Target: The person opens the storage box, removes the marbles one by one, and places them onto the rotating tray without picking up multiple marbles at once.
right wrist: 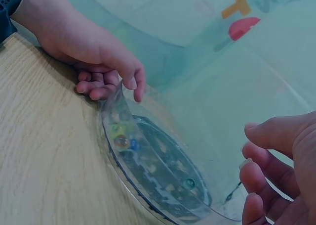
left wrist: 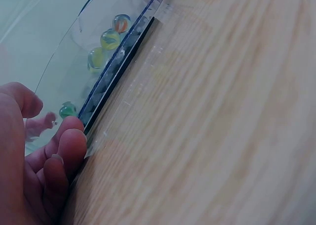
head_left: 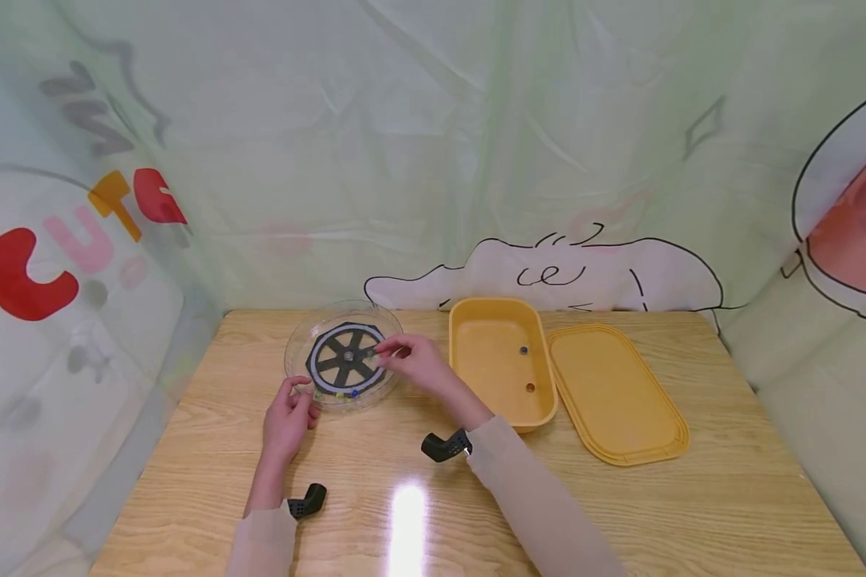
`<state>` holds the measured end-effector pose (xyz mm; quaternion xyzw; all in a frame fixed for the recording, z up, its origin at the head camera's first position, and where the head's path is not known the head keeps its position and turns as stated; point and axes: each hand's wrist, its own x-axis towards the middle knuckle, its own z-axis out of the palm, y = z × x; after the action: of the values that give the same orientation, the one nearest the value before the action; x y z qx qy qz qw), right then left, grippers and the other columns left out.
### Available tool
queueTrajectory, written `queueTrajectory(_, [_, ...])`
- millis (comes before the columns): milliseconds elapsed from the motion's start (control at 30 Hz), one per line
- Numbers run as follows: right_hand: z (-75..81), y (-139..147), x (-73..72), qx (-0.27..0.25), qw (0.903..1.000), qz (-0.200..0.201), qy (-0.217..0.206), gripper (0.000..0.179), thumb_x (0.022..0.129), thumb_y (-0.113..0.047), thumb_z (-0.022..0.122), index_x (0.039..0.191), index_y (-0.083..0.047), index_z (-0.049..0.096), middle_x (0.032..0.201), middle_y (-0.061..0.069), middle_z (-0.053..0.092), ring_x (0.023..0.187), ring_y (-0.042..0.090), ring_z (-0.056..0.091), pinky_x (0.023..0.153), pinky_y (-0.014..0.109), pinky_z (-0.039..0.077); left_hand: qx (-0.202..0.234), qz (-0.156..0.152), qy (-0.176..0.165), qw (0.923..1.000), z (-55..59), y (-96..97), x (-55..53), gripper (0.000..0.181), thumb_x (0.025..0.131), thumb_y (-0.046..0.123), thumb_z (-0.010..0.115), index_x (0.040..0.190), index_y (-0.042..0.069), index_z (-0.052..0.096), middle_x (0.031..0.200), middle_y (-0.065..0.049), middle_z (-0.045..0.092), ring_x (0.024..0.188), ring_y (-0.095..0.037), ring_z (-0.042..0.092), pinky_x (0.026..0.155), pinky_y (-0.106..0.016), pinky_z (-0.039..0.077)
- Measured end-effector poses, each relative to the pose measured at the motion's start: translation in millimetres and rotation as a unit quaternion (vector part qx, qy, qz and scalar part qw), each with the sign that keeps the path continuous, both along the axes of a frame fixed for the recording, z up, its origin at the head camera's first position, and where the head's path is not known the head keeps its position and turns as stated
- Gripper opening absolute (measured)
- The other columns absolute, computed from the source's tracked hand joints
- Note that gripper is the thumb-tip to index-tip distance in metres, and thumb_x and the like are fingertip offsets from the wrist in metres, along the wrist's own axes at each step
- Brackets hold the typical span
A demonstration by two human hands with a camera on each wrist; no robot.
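Note:
A clear round dish [head_left: 294, 340] with a dark spoked disc [head_left: 349, 357] in its base stands at the table's back left. My left hand [head_left: 289, 421] holds the dish's near-left wall, with fingers inside and outside the rim. Several glass marbles lie along the near wall, among them a yellow marble [left wrist: 97, 58], an orange-and-blue marble [left wrist: 122, 23] and a green marble [left wrist: 67, 110] near the left fingers. Over the dish's right side is my right hand [head_left: 420, 365], its thumb and fingers apart with nothing between them. Below it, a teal marble [right wrist: 190, 184] shows in the dish.
A yellow plastic box [head_left: 501, 413] stands right of the dish, with a blue marble [head_left: 524, 350] and a brown marble [head_left: 530, 387] inside. Its yellow lid [head_left: 621, 397] lies flat beside it. A printed curtain [head_left: 433, 160] hangs behind the wooden table [head_left: 361, 497].

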<state>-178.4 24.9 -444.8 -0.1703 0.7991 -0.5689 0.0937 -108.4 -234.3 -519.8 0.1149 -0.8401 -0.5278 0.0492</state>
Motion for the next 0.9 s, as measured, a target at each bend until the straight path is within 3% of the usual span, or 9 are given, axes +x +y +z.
queueTrajectory(467, [14.7, 42.5, -6.8, 0.035, 0.9989, -0.03, 0.013, 0.021, 0.09, -0.01, 0.074, 0.11, -0.006, 0.073, 0.095, 0.002, 0.07, 0.088, 0.021, 0.06, 0.073, 0.029, 0.05, 0.006, 0.002, 0.003, 1.0, -2.5, 0.7, -0.2, 0.022, 0.104, 0.025, 0.05, 0.124, 0.017, 0.056, 0.068, -0.006, 0.063, 0.057, -0.02, 0.061, 0.062, -0.028, 0.048])
queueTrajectory(700, [9.5, 77.1, -14.0, 0.063, 0.9974, -0.035, -0.002, 0.017, 0.091, -0.011, 0.072, 0.106, -0.002, 0.071, 0.098, 0.005, 0.069, 0.089, 0.023, 0.059, 0.077, 0.03, 0.05, 0.005, 0.002, 0.001, 1.0, -2.6, 0.3, -0.4, 0.022, 0.104, 0.025, 0.05, 0.124, 0.017, 0.056, 0.069, -0.006, 0.063, 0.057, -0.02, 0.061, 0.062, -0.028, 0.048])
queueTrajectory(900, [-2.2, 102.7, -21.9, 0.077, 0.9969, -0.013, 0.009, 0.015, 0.09, -0.008, 0.072, 0.104, -0.001, 0.072, 0.096, 0.005, 0.069, 0.088, 0.021, 0.059, 0.078, 0.03, 0.048, 0.0, 0.004, -0.001, 1.0, -0.6, 0.3, -0.3, 0.022, 0.105, 0.026, 0.049, 0.124, 0.017, 0.056, 0.07, -0.007, 0.063, 0.058, -0.021, 0.06, 0.061, -0.029, 0.048])
